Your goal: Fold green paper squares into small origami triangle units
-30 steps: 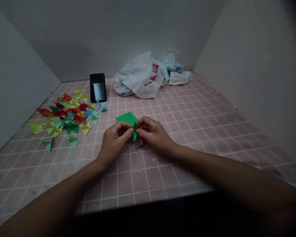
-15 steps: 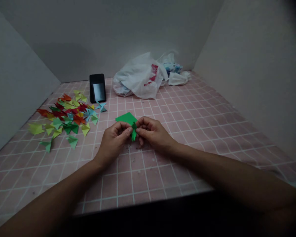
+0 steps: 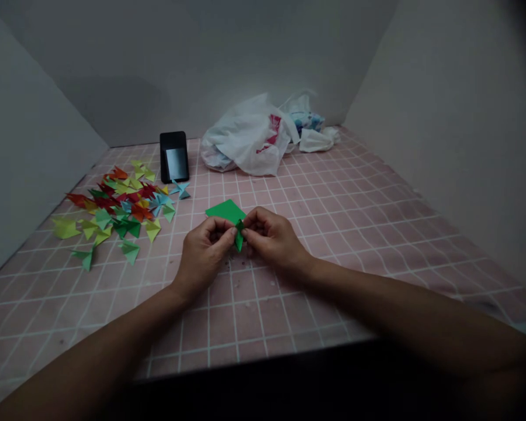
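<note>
Between my two hands is a small folded piece of green origami paper [image 3: 239, 238], narrow and pointed at its lower end. My left hand [image 3: 206, 245] pinches its left side with thumb and fingers. From the other side, my right hand [image 3: 272, 237] pinches it in the same way. Fingers cover much of the fold. Just behind the hands, a flat stack of green paper [image 3: 225, 210] lies on the table, partly hidden by them.
A pile of folded paper pieces in several colours [image 3: 120, 222] spreads over the left side. Behind it a black phone [image 3: 174, 156] stands propped up. White plastic bags [image 3: 249, 137] lie by the back wall. A pink checked cloth [image 3: 333, 228] covers the table, with walls around.
The top of the folded green paper has narrowed and closed up between my fingertips. Both hands stay in nearly the same place.
</note>
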Tool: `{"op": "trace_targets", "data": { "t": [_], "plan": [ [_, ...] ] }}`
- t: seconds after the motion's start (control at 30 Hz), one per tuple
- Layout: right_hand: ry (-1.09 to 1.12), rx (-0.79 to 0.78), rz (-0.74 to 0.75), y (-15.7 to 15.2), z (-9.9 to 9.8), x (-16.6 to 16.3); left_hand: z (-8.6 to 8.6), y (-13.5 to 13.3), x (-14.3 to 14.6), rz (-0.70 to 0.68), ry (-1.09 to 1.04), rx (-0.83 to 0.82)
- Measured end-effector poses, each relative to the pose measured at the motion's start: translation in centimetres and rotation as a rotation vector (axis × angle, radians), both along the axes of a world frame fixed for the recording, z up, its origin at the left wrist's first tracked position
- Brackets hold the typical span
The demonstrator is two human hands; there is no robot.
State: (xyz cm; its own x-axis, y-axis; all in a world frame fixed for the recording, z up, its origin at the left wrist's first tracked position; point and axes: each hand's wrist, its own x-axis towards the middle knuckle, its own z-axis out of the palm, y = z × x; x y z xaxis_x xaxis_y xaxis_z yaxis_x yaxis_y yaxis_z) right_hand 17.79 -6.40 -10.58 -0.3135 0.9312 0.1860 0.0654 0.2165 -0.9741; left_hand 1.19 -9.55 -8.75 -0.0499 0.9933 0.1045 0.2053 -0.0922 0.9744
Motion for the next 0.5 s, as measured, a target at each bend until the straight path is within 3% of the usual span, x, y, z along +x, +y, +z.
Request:
{"op": "trace_targets", "data": {
  "t": [0.5],
  "plan": [
    [0.196,-0.169,0.09,-0.02,0.84,0.04,0.2,0.25,-0.14,-0.046,-0.118,-0.09]
  ]
}}
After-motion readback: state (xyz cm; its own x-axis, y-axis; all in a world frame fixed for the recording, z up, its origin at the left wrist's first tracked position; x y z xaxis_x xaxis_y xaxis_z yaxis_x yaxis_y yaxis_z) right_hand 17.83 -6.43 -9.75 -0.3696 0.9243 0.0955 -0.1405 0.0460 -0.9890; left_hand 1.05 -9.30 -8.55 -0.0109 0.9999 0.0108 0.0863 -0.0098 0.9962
